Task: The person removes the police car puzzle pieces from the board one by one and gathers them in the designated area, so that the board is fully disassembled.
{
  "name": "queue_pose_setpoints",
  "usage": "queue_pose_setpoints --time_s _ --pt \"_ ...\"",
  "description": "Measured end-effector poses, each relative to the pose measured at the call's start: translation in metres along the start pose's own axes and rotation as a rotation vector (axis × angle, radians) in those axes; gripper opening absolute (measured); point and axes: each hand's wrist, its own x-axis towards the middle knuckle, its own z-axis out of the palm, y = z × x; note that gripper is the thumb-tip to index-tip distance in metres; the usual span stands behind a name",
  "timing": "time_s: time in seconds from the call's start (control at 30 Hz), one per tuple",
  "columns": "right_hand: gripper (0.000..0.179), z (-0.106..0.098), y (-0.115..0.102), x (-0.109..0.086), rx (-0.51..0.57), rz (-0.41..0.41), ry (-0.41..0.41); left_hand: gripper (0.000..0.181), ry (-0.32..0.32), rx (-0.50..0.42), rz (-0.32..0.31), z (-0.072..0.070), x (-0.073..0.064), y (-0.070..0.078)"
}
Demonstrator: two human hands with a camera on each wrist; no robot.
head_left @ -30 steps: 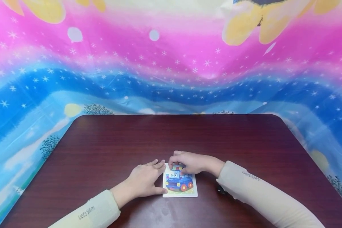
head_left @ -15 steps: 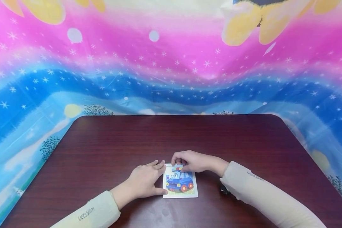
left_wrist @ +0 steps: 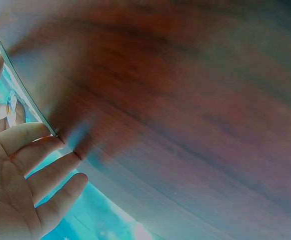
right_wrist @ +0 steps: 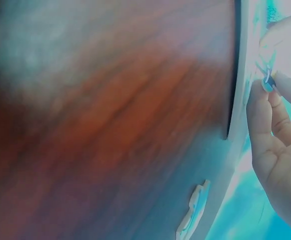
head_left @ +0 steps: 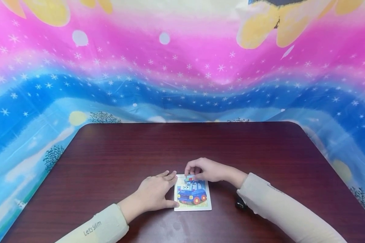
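Observation:
A small jigsaw puzzle point(head_left: 192, 202) of a blue cartoon car lies in a white frame near the table's front. My left hand point(head_left: 155, 190) rests along its left edge, thumb at the lower corner and fingers at the upper one. In the left wrist view the fingers of that left hand point(left_wrist: 23, 175) are spread and nearly straight. Over the puzzle's top edge, my right hand point(head_left: 208, 169) pinches a puzzle piece point(head_left: 190, 178) between thumb and fingers. The right wrist view shows the right hand point(right_wrist: 280, 155) holding this small piece, tilted, above the frame.
Around the puzzle spreads a dark red-brown wooden table point(head_left: 124, 152). A loose wavy-edged piece point(right_wrist: 193, 212) lies on it in the right wrist view. A colourful snowflake-patterned cloth point(head_left: 182, 74) hangs behind the table and down its sides.
My right hand has drawn slightly up and to the right, and the pinched puzzle piece has tilted up from the puzzle's top. My left hand has stayed in place.

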Motion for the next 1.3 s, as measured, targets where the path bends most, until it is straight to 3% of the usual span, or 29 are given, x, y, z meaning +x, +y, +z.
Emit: queue_pose_setpoints --time_s 0.47,1.3 --pt "0.020 -0.011 0.005 -0.012 0.067 0.012 0.068 0.085 0.000 0.011 -0.005 0.000 0.001 0.001" --pt "0.020 -0.025 0.026 -0.056 0.079 0.063 0.148 0.085 0.004 0.012 -0.006 -0.001 0.001 0.001"
